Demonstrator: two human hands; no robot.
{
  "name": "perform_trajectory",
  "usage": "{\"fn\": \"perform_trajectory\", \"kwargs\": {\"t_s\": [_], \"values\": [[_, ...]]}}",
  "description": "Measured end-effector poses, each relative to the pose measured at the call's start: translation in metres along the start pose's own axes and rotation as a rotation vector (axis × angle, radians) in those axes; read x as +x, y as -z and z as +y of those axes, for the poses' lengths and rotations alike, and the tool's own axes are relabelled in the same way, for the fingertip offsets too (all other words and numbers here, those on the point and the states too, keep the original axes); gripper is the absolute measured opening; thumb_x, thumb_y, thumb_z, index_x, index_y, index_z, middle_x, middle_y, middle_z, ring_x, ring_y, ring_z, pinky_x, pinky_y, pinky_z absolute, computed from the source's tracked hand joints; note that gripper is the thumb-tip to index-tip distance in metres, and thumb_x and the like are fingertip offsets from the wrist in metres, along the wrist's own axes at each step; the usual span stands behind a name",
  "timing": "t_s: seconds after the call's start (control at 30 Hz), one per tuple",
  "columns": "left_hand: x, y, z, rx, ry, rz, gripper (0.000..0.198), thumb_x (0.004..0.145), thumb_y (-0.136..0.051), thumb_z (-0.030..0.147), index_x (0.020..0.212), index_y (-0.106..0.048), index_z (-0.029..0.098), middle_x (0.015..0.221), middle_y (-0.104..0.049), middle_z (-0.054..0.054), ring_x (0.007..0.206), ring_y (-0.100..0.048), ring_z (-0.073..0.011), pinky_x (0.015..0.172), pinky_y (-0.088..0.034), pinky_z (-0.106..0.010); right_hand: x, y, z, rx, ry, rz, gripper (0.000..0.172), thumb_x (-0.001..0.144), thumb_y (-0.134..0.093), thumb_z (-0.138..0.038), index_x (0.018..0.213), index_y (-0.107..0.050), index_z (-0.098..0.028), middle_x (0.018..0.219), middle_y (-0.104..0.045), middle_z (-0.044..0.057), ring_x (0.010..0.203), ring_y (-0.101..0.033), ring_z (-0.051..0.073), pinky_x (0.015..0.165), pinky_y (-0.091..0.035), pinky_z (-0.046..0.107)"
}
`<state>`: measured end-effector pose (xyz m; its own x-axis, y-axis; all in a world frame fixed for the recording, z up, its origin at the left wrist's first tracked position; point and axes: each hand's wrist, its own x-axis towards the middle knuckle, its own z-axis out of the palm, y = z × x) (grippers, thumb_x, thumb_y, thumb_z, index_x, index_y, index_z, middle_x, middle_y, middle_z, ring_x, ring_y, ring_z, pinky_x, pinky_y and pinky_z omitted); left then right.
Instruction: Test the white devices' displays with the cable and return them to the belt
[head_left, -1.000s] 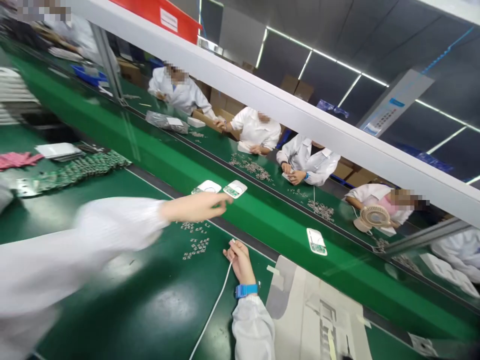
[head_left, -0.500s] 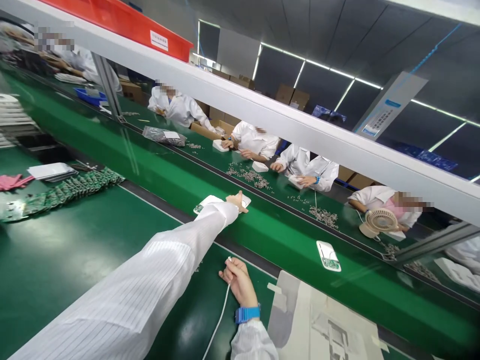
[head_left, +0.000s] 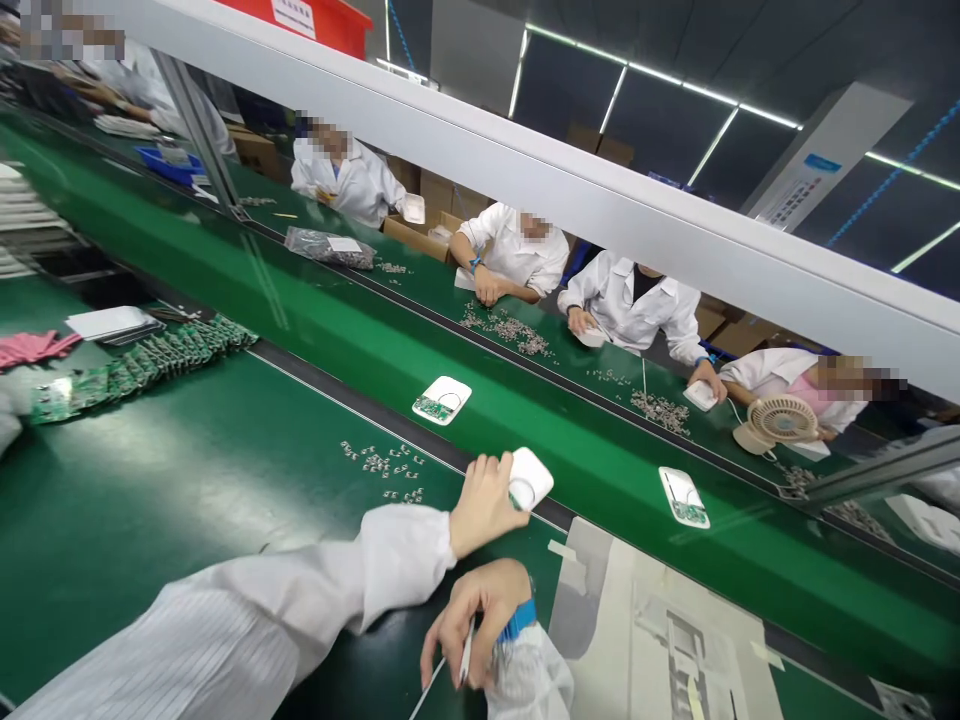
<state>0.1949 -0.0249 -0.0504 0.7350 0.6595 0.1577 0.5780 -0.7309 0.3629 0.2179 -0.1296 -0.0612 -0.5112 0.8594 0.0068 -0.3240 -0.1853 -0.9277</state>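
Note:
My left hand (head_left: 487, 505) grips a white plastic casing (head_left: 532, 478) by its near left edge. A green circuit board and a thin curved wire show inside the casing, partly behind my fingers. The casing is at the near edge of the green conveyor belt. Just below, my right hand (head_left: 480, 615), with a blue wrist strap (head_left: 517, 620), is closed on a thin white cable (head_left: 429, 688) that hangs down toward the bottom edge. A slim pale length also shows between its fingers; whether it is part of the cable I cannot tell.
Two more white casings with boards lie on the belt (head_left: 585, 440): one casing (head_left: 442, 400) beyond my left hand, another casing (head_left: 684, 497) to the right. Small metal parts (head_left: 382, 460), a row of circuit boards (head_left: 142, 365) and a taped fixture (head_left: 660, 640) surround me. Co-workers sit opposite.
My left hand has come back from the belt toward me, bringing a casing. My right hand has turned palm-down and lowered, still with the cable. The view has shifted slightly.

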Motion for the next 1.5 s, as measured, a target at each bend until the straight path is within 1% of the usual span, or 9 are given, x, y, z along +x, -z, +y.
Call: {"fn": "perform_trajectory", "kwargs": {"t_s": [0.23,0.4,0.53,0.6,0.73,0.87,1.07,1.27,1.5], "values": [[-0.074,-0.023,-0.001,0.019,-0.017,-0.078,0.059,0.071,-0.061,0.051,0.116,-0.058,0.014,0.109,-0.059,-0.022,0.101,-0.050,-0.0384,0.095,-0.032,-0.055,0.008,-0.013,-0.055,-0.139,-0.250,-0.526,0.051,0.042,-0.080,-0.060,0.067,-0.072,-0.016,0.059,-0.068,0.006,0.067,-0.069,0.021,0.079,-0.051,0.030],[-0.027,0.001,-0.019,0.013,0.093,0.007,0.083,0.070,-0.060,0.063,0.137,-0.043,0.017,0.149,-0.030,-0.021,0.138,-0.019,-0.0415,0.110,-0.011,-0.057,-0.012,-0.015,-0.078,-0.259,-0.240,-0.554,0.056,0.061,-0.065,-0.068,0.075,-0.074,-0.014,0.073,-0.071,0.010,0.080,-0.067,0.021,0.093,-0.044,0.034],[0.059,0.021,-0.058,0.009,0.352,0.084,0.096,0.074,-0.063,0.058,0.145,-0.022,0.009,0.152,-0.015,-0.029,0.141,-0.004,-0.0465,0.109,-0.010,-0.060,-0.037,-0.030,-0.094,-0.361,-0.198,-0.421,0.059,0.070,-0.058,-0.069,0.081,-0.075,-0.014,0.083,-0.072,0.014,0.089,-0.065,0.021,0.091,-0.045,0.034],[0.089,0.022,-0.076,-0.026,0.434,0.034,0.103,0.068,-0.072,0.055,0.145,-0.022,0.008,0.145,-0.029,-0.032,0.136,-0.020,-0.0499,0.105,-0.021,-0.061,-0.047,-0.040,-0.101,-0.401,-0.165,-0.316,0.052,0.078,-0.058,-0.061,0.087,-0.076,-0.013,0.085,-0.072,0.015,0.089,-0.065,0.021,0.091,-0.045,0.037],[0.104,0.016,-0.090,-0.148,0.475,-0.036,0.073,0.083,-0.063,0.047,0.142,-0.033,0.016,0.131,-0.049,-0.017,0.118,-0.049,-0.0336,0.097,-0.039,-0.053,-0.062,-0.055,-0.102,-0.339,0.006,0.136,0.027,0.072,-0.075,-0.043,0.079,-0.079,-0.017,0.069,-0.073,0.011,0.070,-0.067,0.021,0.084,-0.048,0.042],[0.094,0.026,-0.094,-0.323,0.492,-0.035,0.055,0.088,-0.060,0.039,0.135,-0.042,0.017,0.125,-0.053,-0.013,0.114,-0.052,-0.0294,0.095,-0.043,-0.051,-0.066,-0.054,-0.091,-0.265,0.126,0.479,0.026,0.068,-0.079,-0.046,0.069,-0.076,-0.020,0.048,-0.064,0.003,0.046,-0.060,0.016,0.068,-0.051,0.038],[0.071,0.070,-0.101,-0.851,0.478,-0.180,0.047,0.085,-0.060,0.048,0.114,-0.057,0.011,0.108,-0.062,-0.013,0.098,-0.061,-0.0252,0.085,-0.051,-0.043,-0.032,-0.047,-0.085,-0.246,0.193,0.794,0.029,0.079,-0.069,-0.043,0.076,-0.072,-0.014,0.049,-0.062,0.002,0.036,-0.048,0.009,0.043,-0.038,0.025],[0.006,0.110,-0.079,-1.497,0.269,-0.373,0.070,0.089,-0.022,0.066,0.138,-0.042,0.020,0.125,-0.060,-0.011,0.107,-0.062,-0.0266,0.086,-0.052,-0.042,0.013,-0.059,-0.079,-0.195,0.227,0.972,0.035,0.085,-0.061,-0.049,0.077,-0.064,-0.015,0.052,-0.041,-0.006,0.042,-0.026,0.005,0.041,-0.019,0.023],[-0.057,0.135,-0.048,-2.487,0.272,-0.600,0.058,0.081,-0.057,0.059,0.121,-0.058,0.017,0.117,-0.065,-0.015,0.104,-0.061,-0.0339,0.095,-0.041,-0.051,0.004,-0.086,-0.092,-0.177,0.203,1.011,0.033,0.087,-0.059,-0.048,0.074,-0.059,-0.017,0.056,-0.040,-0.005,0.049,-0.025,0.007,0.047,-0.017,0.025]]}}
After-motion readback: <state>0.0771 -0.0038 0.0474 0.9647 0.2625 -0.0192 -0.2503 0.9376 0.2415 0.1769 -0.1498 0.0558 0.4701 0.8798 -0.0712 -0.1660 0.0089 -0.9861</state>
